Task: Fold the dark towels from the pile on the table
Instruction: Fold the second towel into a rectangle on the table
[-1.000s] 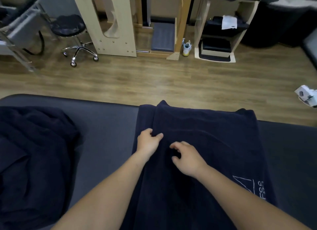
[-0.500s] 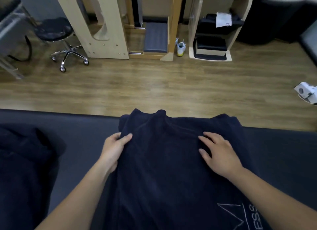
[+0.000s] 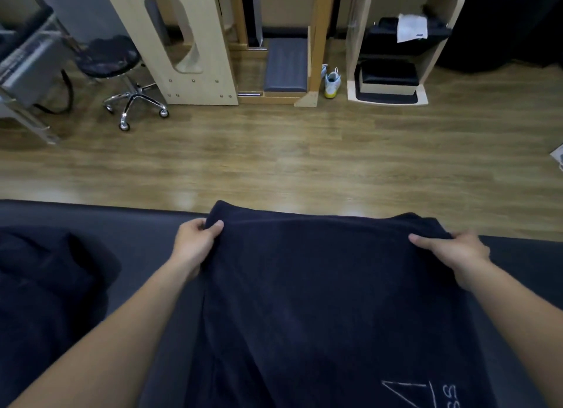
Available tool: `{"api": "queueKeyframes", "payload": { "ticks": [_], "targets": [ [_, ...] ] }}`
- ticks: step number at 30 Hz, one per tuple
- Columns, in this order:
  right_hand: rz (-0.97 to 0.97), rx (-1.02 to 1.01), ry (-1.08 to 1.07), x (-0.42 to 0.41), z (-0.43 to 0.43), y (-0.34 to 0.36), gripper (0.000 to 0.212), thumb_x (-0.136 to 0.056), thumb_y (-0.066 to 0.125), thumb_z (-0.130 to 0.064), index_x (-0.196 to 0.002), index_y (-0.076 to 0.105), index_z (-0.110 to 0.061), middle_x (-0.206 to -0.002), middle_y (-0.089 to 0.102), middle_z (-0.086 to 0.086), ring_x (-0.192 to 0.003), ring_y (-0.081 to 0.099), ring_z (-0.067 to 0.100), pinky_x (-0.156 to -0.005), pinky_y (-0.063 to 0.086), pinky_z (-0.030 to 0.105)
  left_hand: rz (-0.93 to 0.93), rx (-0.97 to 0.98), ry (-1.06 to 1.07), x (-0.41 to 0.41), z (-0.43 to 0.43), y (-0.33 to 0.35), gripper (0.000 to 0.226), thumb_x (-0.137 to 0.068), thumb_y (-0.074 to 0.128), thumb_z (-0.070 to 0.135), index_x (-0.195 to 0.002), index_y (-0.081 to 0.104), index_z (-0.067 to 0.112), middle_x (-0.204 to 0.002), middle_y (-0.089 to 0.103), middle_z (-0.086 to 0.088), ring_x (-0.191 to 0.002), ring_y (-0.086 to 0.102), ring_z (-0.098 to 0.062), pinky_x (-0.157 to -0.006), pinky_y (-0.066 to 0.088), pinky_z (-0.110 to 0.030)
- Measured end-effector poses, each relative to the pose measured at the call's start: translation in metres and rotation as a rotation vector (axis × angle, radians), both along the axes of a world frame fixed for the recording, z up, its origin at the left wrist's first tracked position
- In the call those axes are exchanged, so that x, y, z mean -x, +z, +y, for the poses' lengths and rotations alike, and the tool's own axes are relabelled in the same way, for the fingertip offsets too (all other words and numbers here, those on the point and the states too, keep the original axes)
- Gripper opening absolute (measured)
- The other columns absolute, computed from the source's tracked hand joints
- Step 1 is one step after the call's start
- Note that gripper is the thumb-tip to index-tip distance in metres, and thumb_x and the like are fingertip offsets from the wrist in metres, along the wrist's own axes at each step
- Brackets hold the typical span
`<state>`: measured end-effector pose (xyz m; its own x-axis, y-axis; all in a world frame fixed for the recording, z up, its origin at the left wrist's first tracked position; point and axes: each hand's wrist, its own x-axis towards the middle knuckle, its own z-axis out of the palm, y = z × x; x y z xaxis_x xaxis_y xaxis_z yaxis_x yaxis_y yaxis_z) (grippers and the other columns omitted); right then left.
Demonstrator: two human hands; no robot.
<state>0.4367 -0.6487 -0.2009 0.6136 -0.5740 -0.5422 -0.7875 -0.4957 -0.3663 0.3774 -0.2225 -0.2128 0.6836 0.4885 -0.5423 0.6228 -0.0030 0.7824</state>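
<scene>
one dark towel [image 3: 329, 301] is spread on the padded table [image 3: 146, 228], running from the far edge toward the person, and its far end is gripped at both corners. the far left corner is pinched by the left hand [image 3: 195, 243], with the thumb laid on top and the fingers [image 3: 195, 224] curled round the hem. the far right corner is held likewise by the right hand [image 3: 454, 250], thumb on top, the other fingers tucked behind the cloth and mostly hidden. the far hem is lifted slightly and pulled taut between the two hands.

the step in hand is judged to be the start of a lengthwise fold. for the next move, both corners would need to be drawn evenly toward the near end, so that the edges are matched and no slack is trapped.

the towel is thick, matte terry, navy, soft and limp, with a pale line logo [image 3: 426, 395] stitched near the lower right. the unfolded pile [image 3: 51, 286] is heaped in loose creases on the left of the table, apart from the towel.
</scene>
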Motion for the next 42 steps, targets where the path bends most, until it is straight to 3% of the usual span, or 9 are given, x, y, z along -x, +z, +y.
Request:
{"api": "queueKeyframes", "payload": {
  "ticks": [5, 11, 16, 21, 26, 29, 34, 37, 42],
  "targets": [
    [-0.190, -0.295, -0.027, -0.014, -0.013, 0.014, 0.027, -0.085, 0.077, -0.022, -0.104, 0.065, -0.008, -0.108, 0.067, 0.015, -0.091, 0.065, 0.033, -0.088, 0.053, 0.047, -0.075, -0.016, -0.060, -0.029, 0.010, -0.007, 0.015, -0.101, 0.053, 0.018, -0.095, 0.063, 0.009, -0.102, 0.072, -0.012, -0.095, 0.067, -0.029, -0.086, 0.054, -0.044],
    [-0.317, -0.196, 0.046, 0.004, -0.027, -0.002, 0.036, -0.087, 0.073, -0.036, -0.118, 0.063, -0.019, -0.113, 0.067, 0.006, -0.104, 0.062, 0.030, -0.095, 0.051, 0.046, 0.019, -0.433, -0.283, -0.048, -0.009, -0.021, 0.024, -0.099, 0.049, 0.039, -0.095, 0.057, 0.017, -0.092, 0.061, -0.001, -0.089, 0.055, -0.023, -0.075, 0.043, -0.032],
    [-0.314, -0.253, 0.047, 0.027, -0.040, 0.009, 0.053, -0.082, 0.077, -0.042, -0.125, 0.057, -0.018, -0.118, 0.060, 0.001, -0.104, 0.060, 0.023, -0.091, 0.050, 0.041, 0.000, 0.053, -0.136, 0.001, 0.002, 0.003, 0.033, -0.094, 0.063, 0.043, -0.096, 0.042, 0.019, -0.073, 0.047, 0.000, -0.056, 0.043, -0.013, -0.045, 0.042, -0.024],
    [-0.204, -0.137, 0.084, 0.118, -0.070, -0.002, 0.044, -0.079, 0.074, -0.054, -0.105, 0.064, -0.020, -0.101, 0.068, -0.001, -0.099, 0.065, 0.023, -0.090, 0.052, 0.040, 0.108, 0.117, -0.171, 0.136, -0.029, 0.006, 0.014, -0.093, 0.068, 0.014, -0.087, 0.056, 0.011, -0.066, 0.065, 0.000, -0.053, 0.058, -0.007, -0.052, 0.052, -0.023],
    [-0.123, -0.260, 0.060, 0.214, -0.068, 0.007, 0.022, -0.086, 0.073, -0.033, -0.082, 0.070, -0.011, -0.078, 0.075, 0.005, -0.070, 0.069, 0.021, -0.058, 0.054, 0.030, 0.057, -0.010, -0.220, 0.200, -0.053, 0.008, 0.008, -0.089, 0.071, 0.012, -0.081, 0.070, 0.012, -0.063, 0.068, 0.005, -0.056, 0.058, -0.005, -0.058, 0.047, -0.021],
    [-0.052, -0.314, 0.070, 0.249, -0.068, 0.004, 0.019, -0.082, 0.077, -0.032, -0.089, 0.075, -0.015, -0.079, 0.077, -0.001, -0.078, 0.073, 0.022, -0.079, 0.058, 0.041, 0.053, 0.004, -0.267, 0.193, -0.053, 0.010, 0.009, -0.093, 0.068, 0.014, -0.086, 0.074, 0.013, -0.081, 0.077, 0.006, -0.077, 0.071, -0.010, -0.072, 0.056, -0.025],
    [-0.098, -0.268, 0.137, 0.247, -0.061, 0.005, 0.012, -0.085, 0.075, -0.032, -0.084, 0.072, -0.020, -0.078, 0.073, -0.007, -0.083, 0.071, 0.020, -0.078, 0.052, 0.035, 0.006, 0.059, 0.054, 0.198, -0.049, 0.012, 0.023, -0.101, 0.054, 0.027, -0.085, 0.067, 0.016, -0.091, 0.072, 0.002, -0.082, 0.064, -0.017, -0.076, 0.053, -0.033],
    [-0.127, -0.329, 0.060, 0.256, -0.068, -0.004, 0.018, -0.079, 0.079, -0.040, -0.087, 0.074, -0.025, -0.083, 0.077, -0.005, -0.084, 0.074, 0.021, -0.088, 0.057, 0.045, 0.193, 0.047, -0.036, 0.227, -0.052, 0.013, 0.040, -0.099, 0.054, 0.045, -0.088, 0.063, 0.008, -0.086, 0.068, 0.000, -0.079, 0.063, -0.019, -0.074, 0.056, -0.039],
    [-0.138, -0.456, -0.021, 0.278, -0.077, -0.004, 0.034, -0.074, 0.079, -0.044, -0.095, 0.073, -0.017, -0.090, 0.078, 0.002, -0.083, 0.075, 0.025, -0.083, 0.057, 0.039, 0.255, 0.094, -0.268, 0.254, -0.059, 0.020, 0.021, -0.102, 0.054, 0.030, -0.105, 0.069, 0.017, -0.106, 0.075, -0.001, -0.093, 0.072, -0.019, -0.083, 0.059, -0.038]
  ]
}}
